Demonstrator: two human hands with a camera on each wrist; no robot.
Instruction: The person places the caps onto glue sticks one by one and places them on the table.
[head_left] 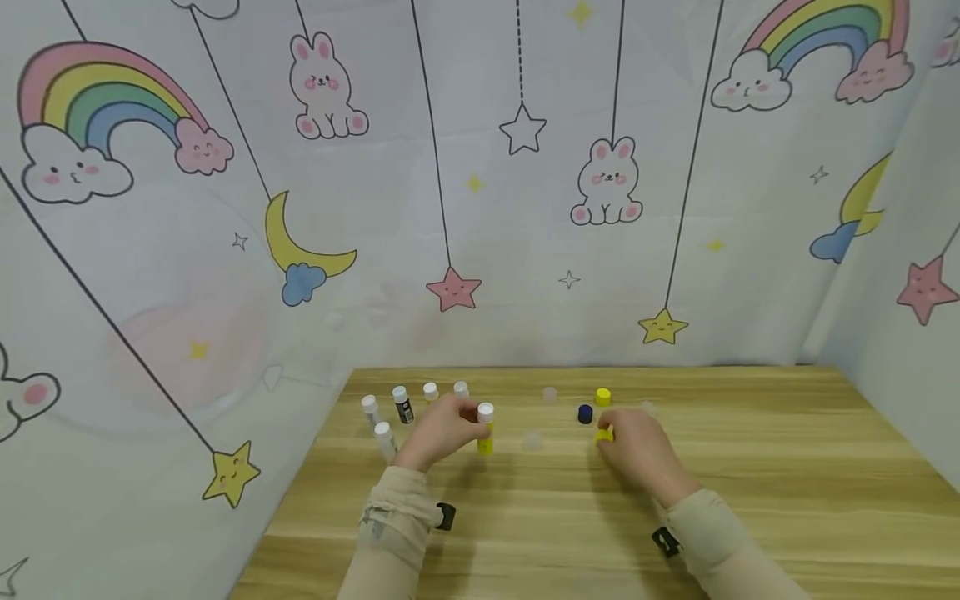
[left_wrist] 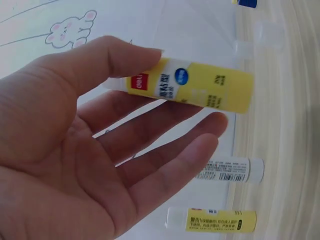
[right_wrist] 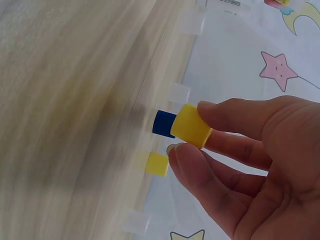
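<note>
My left hand [head_left: 448, 432] pinches a yellow glue stick [head_left: 486, 444] near its white top, between thumb and fingers. The stick stands upright in the head view. In the left wrist view the label of the glue stick [left_wrist: 200, 85] faces the camera, and the other fingers are spread out beneath it. Over on the right side, my right hand [head_left: 641, 450] holds a small yellow cap [right_wrist: 191, 126] between thumb and fingertips. Just beyond that cap are a dark blue cap [right_wrist: 164, 123] and a second yellow cap [right_wrist: 157, 164], both on the table.
Several more glue sticks stand at the table's back left, among them a black one [head_left: 403, 406] and a white one [head_left: 385, 437]. Clear caps [head_left: 532, 440] sit between the hands and farther back. Behind the wooden table [head_left: 555, 533] hangs a patterned curtain [head_left: 525, 325].
</note>
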